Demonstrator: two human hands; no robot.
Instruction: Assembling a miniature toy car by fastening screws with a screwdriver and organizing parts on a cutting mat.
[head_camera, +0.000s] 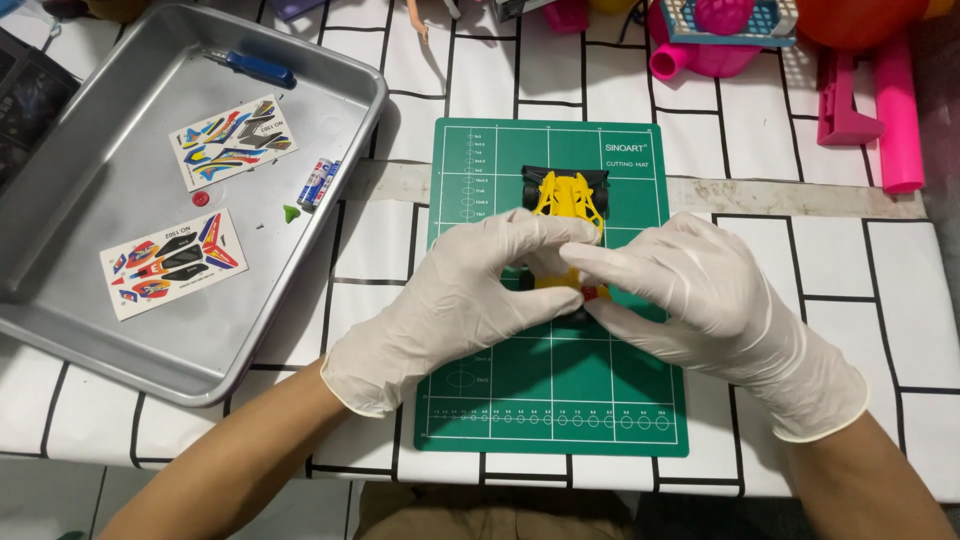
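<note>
Your brick-patterned tablecloth (760, 150) carries a green cutting mat (560, 400); the metal tray (120, 330) holds sticker sheets (232, 140). Your left hand (460, 300) and right hand (700, 300) pinch the yellow toy car (568, 195).

White brick-patterned table (830, 260) bears green cutting mat (560, 400), grey metal tray (120, 340)
</note>
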